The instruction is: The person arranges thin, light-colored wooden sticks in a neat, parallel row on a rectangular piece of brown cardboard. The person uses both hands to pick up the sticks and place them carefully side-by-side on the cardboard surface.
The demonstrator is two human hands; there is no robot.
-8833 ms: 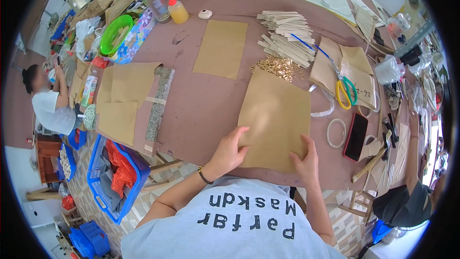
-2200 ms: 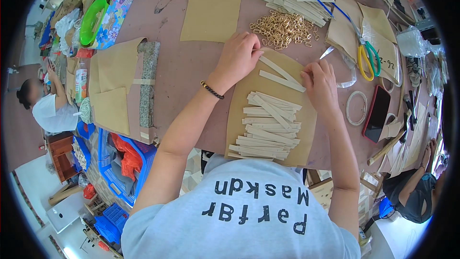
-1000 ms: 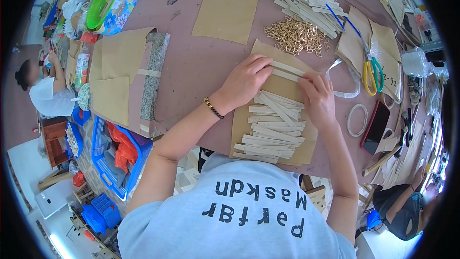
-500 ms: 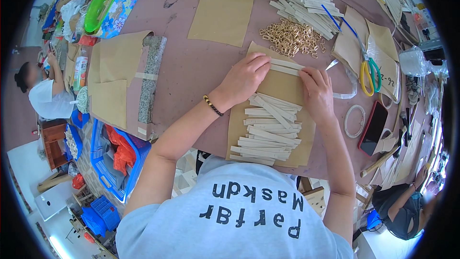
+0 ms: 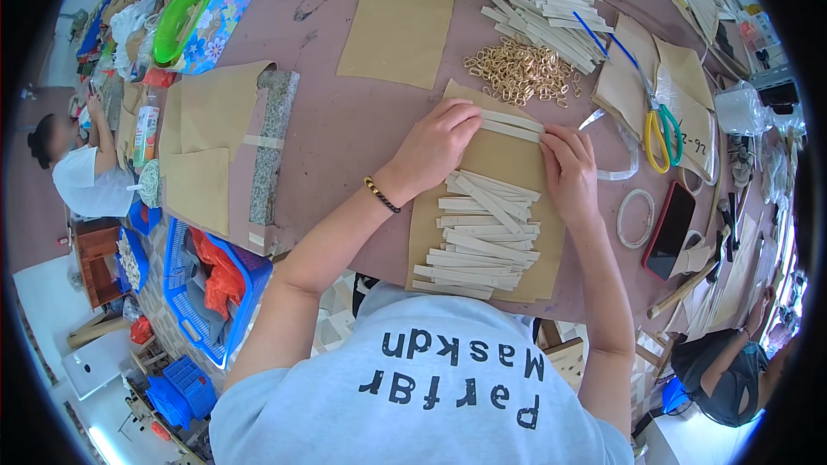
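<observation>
A cream strip (image 5: 510, 127) is stretched crosswise near the far end of a sheet of brown paper (image 5: 506, 155), with a second one lying close along it. The fingertips of my left hand (image 5: 441, 142) pinch its left end. At the other end, the thumb and fingers of my right hand (image 5: 570, 170) are closed on it too. Nearer my body, a loose stack of several cream strips (image 5: 487, 237) lies across the same paper. Just beyond my hands sits a heap of small gold metal clasps (image 5: 521, 69).
More strips (image 5: 543, 13) are piled at the back. Scissors (image 5: 662, 133), a clear ring (image 5: 636, 218) and a phone (image 5: 670, 228) lie to the right. Another brown sheet (image 5: 399, 26) is further back. A stone slab (image 5: 274, 151) stands at left. Two other people sit at the sides.
The whole view has shifted very slightly. My hands keep their hold on the strip, with only small finger movement.
</observation>
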